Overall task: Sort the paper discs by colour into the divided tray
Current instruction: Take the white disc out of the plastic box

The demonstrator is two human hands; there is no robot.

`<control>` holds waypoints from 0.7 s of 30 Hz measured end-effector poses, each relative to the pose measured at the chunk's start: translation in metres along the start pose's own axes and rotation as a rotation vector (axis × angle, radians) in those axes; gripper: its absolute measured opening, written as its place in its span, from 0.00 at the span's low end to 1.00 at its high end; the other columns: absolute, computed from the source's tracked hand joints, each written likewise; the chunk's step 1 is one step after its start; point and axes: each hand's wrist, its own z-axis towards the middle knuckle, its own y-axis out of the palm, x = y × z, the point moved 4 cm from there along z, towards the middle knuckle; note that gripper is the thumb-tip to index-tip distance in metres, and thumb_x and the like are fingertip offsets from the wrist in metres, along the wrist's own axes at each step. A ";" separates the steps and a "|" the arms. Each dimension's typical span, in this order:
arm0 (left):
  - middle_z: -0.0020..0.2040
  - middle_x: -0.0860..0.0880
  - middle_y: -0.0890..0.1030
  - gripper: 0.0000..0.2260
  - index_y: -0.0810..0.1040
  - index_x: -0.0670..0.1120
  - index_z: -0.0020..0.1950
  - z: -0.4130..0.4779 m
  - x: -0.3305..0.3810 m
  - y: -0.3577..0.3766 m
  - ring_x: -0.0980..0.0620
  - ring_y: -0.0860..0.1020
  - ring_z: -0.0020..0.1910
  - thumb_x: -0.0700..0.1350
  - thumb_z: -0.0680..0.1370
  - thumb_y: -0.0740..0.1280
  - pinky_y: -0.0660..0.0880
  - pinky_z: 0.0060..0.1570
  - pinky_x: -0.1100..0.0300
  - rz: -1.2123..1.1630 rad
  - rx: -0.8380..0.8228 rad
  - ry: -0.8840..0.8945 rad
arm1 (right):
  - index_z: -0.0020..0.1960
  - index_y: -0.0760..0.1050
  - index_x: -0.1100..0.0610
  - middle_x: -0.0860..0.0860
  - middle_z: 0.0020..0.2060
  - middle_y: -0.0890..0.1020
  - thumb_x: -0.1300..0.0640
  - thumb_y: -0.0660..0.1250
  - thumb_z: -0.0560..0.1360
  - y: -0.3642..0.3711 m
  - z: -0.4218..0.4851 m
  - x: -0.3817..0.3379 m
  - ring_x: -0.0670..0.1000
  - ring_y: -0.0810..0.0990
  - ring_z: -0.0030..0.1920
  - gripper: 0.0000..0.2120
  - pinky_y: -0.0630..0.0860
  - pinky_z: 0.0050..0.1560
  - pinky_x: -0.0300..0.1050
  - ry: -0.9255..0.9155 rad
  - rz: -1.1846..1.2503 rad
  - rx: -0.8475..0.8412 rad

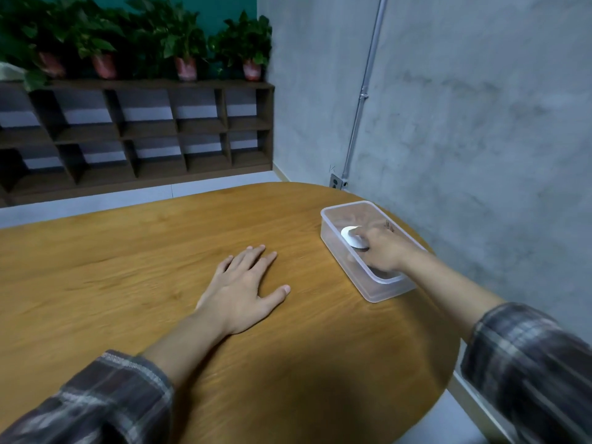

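- A person sits at a rounded wooden bench (160, 267), seen from above through a head-worn camera; both forearms reach forward out of plaid sleeves (112, 395).
- The left grip (243, 290), a bare hand, lies palm down on the bench near the middle. Its fingers are straight and slightly spread, and it holds nothing.
- The right grip (382, 248), also a bare hand, reaches down into a clear plastic tray (390, 288) at the right side of the bench, close to the wall.
- The right fingers are curled and pinch a white paper disc (350, 238) inside the tray, near its left wall. The disc stands tilted on edge rather than lying flat.
- Something dark shows under the right grip inside the tray, too blurred to make out.
- The tray is rectangular with rounded corners and sits at an angle to the bench edge. I cannot tell from here how its inside is divided.
- A grey concrete wall (480, 123) stands on the right, with a thin metal pipe (368, 84) running down it to a socket (335, 181) just behind the bench.
- At the back left stands a dark wooden shelf unit (144, 133) of open cubbies, with a row of leafy potted plants (179, 43) on top.
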 end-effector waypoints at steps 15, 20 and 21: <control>0.85 0.55 0.52 0.36 0.54 0.58 0.84 0.001 -0.001 0.000 0.55 0.48 0.84 0.72 0.80 0.52 0.45 0.81 0.52 -0.005 0.015 0.013 | 0.66 0.80 0.53 0.49 0.60 0.84 0.47 0.78 0.71 -0.015 0.006 0.005 0.52 0.79 0.62 0.26 0.76 0.65 0.49 -0.038 0.047 0.127; 0.85 0.55 0.53 0.35 0.55 0.58 0.84 0.001 0.000 -0.001 0.55 0.48 0.84 0.72 0.80 0.53 0.45 0.81 0.52 -0.017 0.029 0.015 | 0.56 0.84 0.52 0.47 0.52 0.85 0.50 0.74 0.74 -0.017 -0.001 0.001 0.49 0.82 0.55 0.13 0.78 0.61 0.45 -0.106 0.109 0.184; 0.85 0.55 0.53 0.35 0.55 0.58 0.84 0.001 0.000 -0.001 0.55 0.49 0.84 0.71 0.80 0.53 0.45 0.81 0.52 -0.022 0.034 0.017 | 0.52 0.84 0.52 0.48 0.48 0.86 0.51 0.72 0.75 -0.016 -0.001 0.001 0.49 0.83 0.52 0.08 0.80 0.57 0.47 -0.113 0.110 0.200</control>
